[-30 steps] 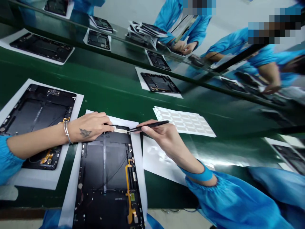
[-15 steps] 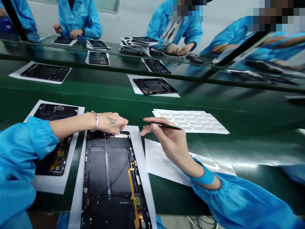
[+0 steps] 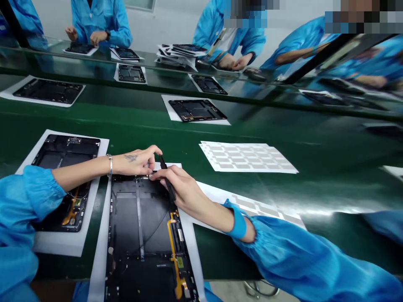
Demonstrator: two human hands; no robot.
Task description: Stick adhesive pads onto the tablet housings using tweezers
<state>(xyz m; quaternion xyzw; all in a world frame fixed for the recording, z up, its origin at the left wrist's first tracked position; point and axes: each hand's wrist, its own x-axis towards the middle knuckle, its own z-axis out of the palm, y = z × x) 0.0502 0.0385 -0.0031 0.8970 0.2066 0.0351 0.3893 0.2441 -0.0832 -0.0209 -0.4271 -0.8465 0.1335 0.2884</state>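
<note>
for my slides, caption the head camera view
Left hand and right hand with tweezers at a black tablet housing on green belt

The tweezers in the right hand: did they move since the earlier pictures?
Yes. Against the black tablet frame, the tweezers moved left, from beside its right edge to over its top end, and they now point more steeply down.

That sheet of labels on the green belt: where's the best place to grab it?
Probably the near corner on the left of the view, coming from the near side by the right hand. The sheet lies flat and thin on the belt, so fingers could only pinch an edge, and a corner likely lifts easiest.
</note>
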